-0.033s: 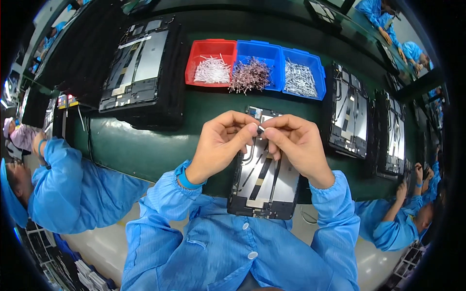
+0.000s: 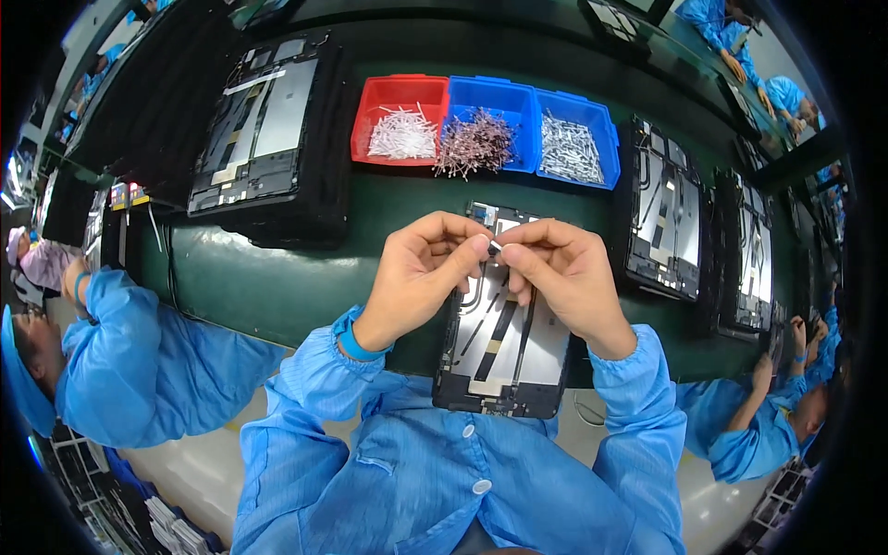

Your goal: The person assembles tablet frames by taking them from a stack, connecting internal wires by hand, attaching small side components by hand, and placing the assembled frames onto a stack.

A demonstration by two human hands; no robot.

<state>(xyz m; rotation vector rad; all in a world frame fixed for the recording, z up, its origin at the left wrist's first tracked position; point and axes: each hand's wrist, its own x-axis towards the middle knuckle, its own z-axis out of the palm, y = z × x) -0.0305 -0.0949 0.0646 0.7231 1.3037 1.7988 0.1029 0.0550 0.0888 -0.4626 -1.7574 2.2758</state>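
Observation:
An opened tablet [image 2: 546, 347] lies in front of me at the table's near edge, its silver inner plate, black strips and cables exposed. Over its far end, my left hand [image 2: 416, 282] and my right hand [image 2: 573, 282] meet with thumbs and forefingers closed in a pinch. Between those fingertips is a tiny black and white piece [image 2: 497, 247], too small to name. Both hands appear to grip it, one from each side. My fingers partly hide the tablet's upper part.
Beyond the tablet stand a red bin [image 2: 365, 111] of white strips, a blue bin [image 2: 462, 92] of brownish small parts and another blue bin [image 2: 601, 129] of silvery pieces. Stacked opened tablets flank me, left [image 2: 287, 111] and right [image 2: 684, 231]. Blue-sleeved co-workers [image 2: 139, 361] sit either side.

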